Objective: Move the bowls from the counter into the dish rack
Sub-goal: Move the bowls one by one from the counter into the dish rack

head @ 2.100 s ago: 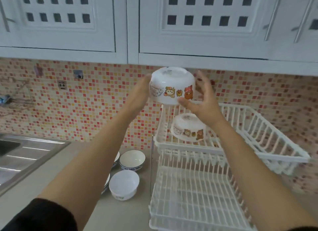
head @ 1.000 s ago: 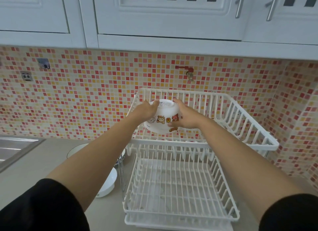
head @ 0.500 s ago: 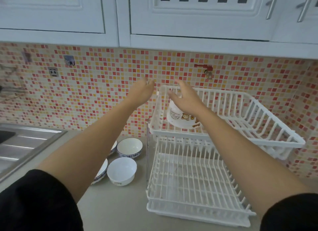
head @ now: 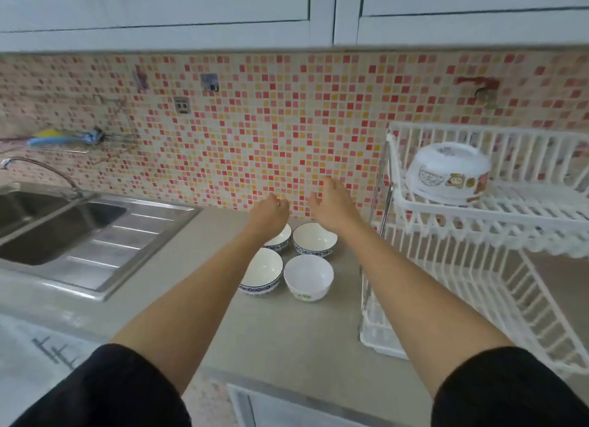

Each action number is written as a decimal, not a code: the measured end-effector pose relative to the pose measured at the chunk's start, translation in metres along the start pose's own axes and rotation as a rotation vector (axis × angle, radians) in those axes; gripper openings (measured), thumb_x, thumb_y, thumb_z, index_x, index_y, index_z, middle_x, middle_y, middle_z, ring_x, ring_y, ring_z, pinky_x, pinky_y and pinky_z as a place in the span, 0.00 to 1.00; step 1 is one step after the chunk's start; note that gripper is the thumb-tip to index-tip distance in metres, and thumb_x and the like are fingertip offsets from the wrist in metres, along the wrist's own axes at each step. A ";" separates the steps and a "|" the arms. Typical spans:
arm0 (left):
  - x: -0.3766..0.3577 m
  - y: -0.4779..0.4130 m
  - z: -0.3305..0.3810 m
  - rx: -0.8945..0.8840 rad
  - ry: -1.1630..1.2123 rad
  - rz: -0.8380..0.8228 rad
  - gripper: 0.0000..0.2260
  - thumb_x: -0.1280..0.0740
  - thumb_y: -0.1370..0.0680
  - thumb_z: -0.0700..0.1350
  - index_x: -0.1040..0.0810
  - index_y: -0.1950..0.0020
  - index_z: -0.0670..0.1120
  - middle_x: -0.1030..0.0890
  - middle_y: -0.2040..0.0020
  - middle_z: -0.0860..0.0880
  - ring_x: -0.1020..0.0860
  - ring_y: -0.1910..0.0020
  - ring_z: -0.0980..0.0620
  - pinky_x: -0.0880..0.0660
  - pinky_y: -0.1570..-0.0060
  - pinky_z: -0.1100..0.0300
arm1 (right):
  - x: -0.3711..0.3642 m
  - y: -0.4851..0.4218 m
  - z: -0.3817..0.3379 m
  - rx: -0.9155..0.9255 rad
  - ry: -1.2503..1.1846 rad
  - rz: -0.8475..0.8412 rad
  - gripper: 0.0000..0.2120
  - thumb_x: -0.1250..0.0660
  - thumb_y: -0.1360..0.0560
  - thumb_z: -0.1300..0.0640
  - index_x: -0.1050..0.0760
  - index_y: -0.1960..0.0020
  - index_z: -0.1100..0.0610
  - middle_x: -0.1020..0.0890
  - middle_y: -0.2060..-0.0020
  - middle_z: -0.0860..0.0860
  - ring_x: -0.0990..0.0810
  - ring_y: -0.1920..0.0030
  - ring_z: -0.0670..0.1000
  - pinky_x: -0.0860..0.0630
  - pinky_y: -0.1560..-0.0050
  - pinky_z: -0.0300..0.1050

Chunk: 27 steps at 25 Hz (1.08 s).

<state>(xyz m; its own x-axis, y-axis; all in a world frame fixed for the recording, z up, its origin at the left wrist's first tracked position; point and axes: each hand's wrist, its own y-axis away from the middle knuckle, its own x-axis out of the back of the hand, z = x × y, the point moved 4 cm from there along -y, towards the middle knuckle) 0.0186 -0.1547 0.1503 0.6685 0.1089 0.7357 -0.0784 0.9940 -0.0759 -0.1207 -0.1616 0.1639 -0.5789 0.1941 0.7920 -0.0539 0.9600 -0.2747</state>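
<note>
Several bowls sit grouped on the grey counter: a plain white bowl [head: 308, 280] in front, a blue-rimmed bowl [head: 264, 271] to its left, another blue-rimmed bowl [head: 315, 238] behind, and one [head: 281, 238] partly hidden under my left wrist. White cartoon-printed bowls [head: 447, 173] rest upside down, stacked, on the upper tier of the white dish rack [head: 487, 214]. My left hand [head: 271, 211] and my right hand [head: 331, 205] hover above the back bowls, both empty with fingers apart.
A steel sink [head: 57, 226] with a tap lies at the left. The rack's lower tier [head: 452, 299] stands at the right on the counter. The mosaic tile wall [head: 255, 133] runs behind, white cupboards overhead.
Both hands let go of the cartoon bowl on the rack's upper tier and swung left and down to above the bowls on the counter. The camera turned left.
</note>
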 end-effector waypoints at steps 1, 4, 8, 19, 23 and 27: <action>-0.013 0.003 -0.015 0.022 -0.022 -0.027 0.19 0.48 0.18 0.46 0.29 0.36 0.34 0.24 0.39 0.35 0.26 0.39 0.38 0.32 0.47 0.53 | -0.022 0.004 0.015 -0.084 -0.021 -0.025 0.27 0.44 0.19 0.50 0.44 0.25 0.62 0.36 0.27 0.60 0.38 0.27 0.60 0.38 0.30 0.54; -0.063 0.012 -0.061 0.122 -0.051 -0.130 0.18 0.47 0.17 0.45 0.29 0.36 0.34 0.23 0.38 0.34 0.25 0.38 0.37 0.30 0.44 0.53 | -0.080 0.021 0.064 -0.319 -0.076 -0.062 0.27 0.41 0.21 0.51 0.41 0.26 0.61 0.33 0.30 0.61 0.32 0.30 0.61 0.33 0.32 0.55; -0.123 0.010 -0.105 0.273 -0.034 -0.213 0.18 0.49 0.17 0.44 0.30 0.36 0.33 0.23 0.42 0.35 0.27 0.37 0.36 0.31 0.41 0.51 | -0.133 0.039 0.118 -0.573 -0.150 -0.126 0.25 0.39 0.21 0.53 0.39 0.28 0.61 0.31 0.32 0.62 0.27 0.34 0.63 0.29 0.37 0.53; -0.203 -0.010 -0.140 0.483 0.098 -0.276 0.20 0.44 0.19 0.44 0.36 0.31 0.33 0.28 0.31 0.35 0.29 0.32 0.39 0.32 0.38 0.55 | -0.217 0.040 0.176 -0.760 -0.374 -0.326 0.28 0.40 0.22 0.62 0.46 0.25 0.65 0.32 0.29 0.60 0.30 0.32 0.60 0.29 0.43 0.36; -0.200 -0.001 -0.141 0.511 0.288 -0.138 0.21 0.45 0.18 0.47 0.37 0.28 0.38 0.29 0.30 0.38 0.29 0.32 0.39 0.33 0.36 0.52 | -0.202 0.069 0.183 -0.666 -0.295 -0.179 0.28 0.40 0.28 0.61 0.39 0.28 0.54 0.24 0.36 0.54 0.24 0.39 0.59 0.24 0.44 0.42; -0.195 0.023 -0.146 0.473 0.481 -0.141 0.24 0.53 0.19 0.59 0.39 0.25 0.52 0.30 0.27 0.45 0.30 0.31 0.40 0.35 0.32 0.50 | -0.202 0.107 0.178 -0.583 -0.516 -0.092 0.27 0.41 0.26 0.68 0.39 0.27 0.60 0.28 0.33 0.56 0.29 0.33 0.56 0.35 0.37 0.39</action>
<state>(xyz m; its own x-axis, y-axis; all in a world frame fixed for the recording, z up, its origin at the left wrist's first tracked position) -0.0052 -0.1521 -0.0933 0.9412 0.0787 0.3285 -0.2082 0.9009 0.3807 -0.1544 -0.1341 -0.1220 -0.9053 0.1275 0.4051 0.2334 0.9463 0.2237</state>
